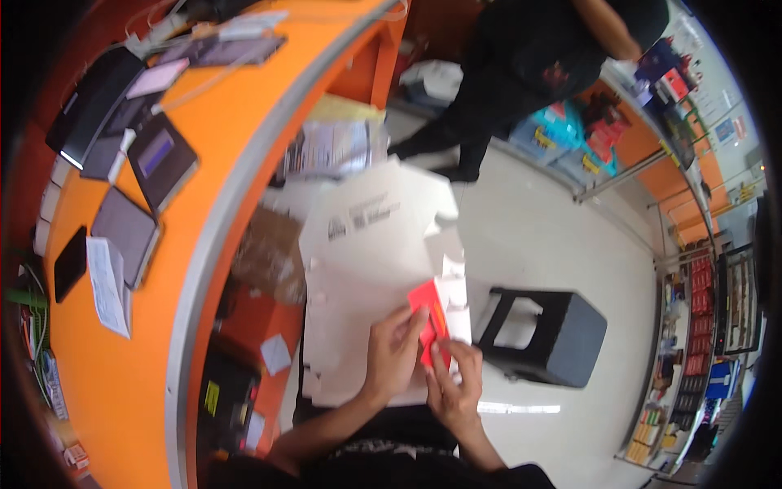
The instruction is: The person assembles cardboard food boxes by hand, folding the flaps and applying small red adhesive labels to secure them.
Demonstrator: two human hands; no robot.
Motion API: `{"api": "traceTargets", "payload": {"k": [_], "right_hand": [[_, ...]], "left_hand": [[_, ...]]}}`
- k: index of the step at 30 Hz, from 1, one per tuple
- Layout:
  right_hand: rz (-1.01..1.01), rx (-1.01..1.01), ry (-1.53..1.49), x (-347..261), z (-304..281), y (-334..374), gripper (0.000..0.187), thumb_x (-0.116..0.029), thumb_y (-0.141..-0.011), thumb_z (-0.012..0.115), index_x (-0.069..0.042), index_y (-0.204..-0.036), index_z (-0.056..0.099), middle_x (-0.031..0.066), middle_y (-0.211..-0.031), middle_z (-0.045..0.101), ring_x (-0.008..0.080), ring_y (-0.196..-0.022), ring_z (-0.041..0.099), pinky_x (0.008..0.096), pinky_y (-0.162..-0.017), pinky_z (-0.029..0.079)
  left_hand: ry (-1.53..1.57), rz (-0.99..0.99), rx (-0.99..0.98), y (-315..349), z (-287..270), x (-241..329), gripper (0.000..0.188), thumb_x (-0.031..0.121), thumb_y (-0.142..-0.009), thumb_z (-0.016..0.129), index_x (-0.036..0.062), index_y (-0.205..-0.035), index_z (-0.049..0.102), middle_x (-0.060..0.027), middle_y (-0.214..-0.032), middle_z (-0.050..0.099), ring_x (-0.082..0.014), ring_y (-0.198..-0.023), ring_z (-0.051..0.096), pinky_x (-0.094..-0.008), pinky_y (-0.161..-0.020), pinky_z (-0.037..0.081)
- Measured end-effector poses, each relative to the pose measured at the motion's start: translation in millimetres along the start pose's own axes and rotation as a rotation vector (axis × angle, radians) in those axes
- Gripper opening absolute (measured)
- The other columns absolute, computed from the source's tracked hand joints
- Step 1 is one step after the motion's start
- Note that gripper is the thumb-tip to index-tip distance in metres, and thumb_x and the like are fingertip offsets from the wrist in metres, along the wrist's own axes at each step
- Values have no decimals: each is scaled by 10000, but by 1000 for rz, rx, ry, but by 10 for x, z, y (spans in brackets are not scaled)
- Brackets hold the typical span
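- red card (429,314) sits right between my hands, over the flat white cardboard sheet (366,244)
- left hand (393,352) pinches its edge
- right hand (456,383) grips the bottom

The left hand (397,350) and right hand (453,389) cover the red card's (430,314) lower end; the papers (366,244) are motion-blurred.

A small red card (429,319) sits tilted at lower centre of the frame, pinched at its lower edge, lying against a large flattened white cardboard sheet (366,244) with punched tabs that spreads up toward the frame's centre.
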State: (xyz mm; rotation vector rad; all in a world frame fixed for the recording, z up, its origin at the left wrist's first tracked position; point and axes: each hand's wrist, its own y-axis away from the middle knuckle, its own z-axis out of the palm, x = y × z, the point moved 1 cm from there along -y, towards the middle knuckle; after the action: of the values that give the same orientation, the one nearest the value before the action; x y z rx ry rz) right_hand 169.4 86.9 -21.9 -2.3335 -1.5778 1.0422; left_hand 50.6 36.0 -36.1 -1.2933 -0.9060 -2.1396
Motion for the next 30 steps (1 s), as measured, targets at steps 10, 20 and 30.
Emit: {"api": "traceTargets", "payload": {"k": [10, 20, 30], "right_hand": [[91, 145, 62, 19, 288, 93, 352, 60, -708, 665, 80, -1060, 668, 206, -1100, 600, 363, -978, 586, 428, -840, 486], [365, 171, -412, 207, 319, 46, 474, -153, -949, 562, 21, -1378, 459, 247, -1360, 418, 376, -1260, 440, 408, -1001, 437], [477, -171, -542, 205, 282, 21, 517, -93, -983, 411, 51, -1461, 276, 194, -1344, 369, 319, -1250, 414, 386, -1060, 332]], "left_hand": [[-9, -1, -29, -118, 16, -139, 235, 120, -983, 538, -98, -964, 622, -68, -889, 626, -66, -781, 571, -241, -683, 469], [36, -57, -4, -107, -9, -241, 225, 119, -972, 546, -79, -1026, 640, -105, -1024, 615, -101, -860, 594, -254, -733, 484], [-268, 150, -25, 69, 56, -189, 244, 135, -959, 566, -16, -1128, 657, -141, -1101, 601, -196, -1040, 581, -314, -857, 477]]}}
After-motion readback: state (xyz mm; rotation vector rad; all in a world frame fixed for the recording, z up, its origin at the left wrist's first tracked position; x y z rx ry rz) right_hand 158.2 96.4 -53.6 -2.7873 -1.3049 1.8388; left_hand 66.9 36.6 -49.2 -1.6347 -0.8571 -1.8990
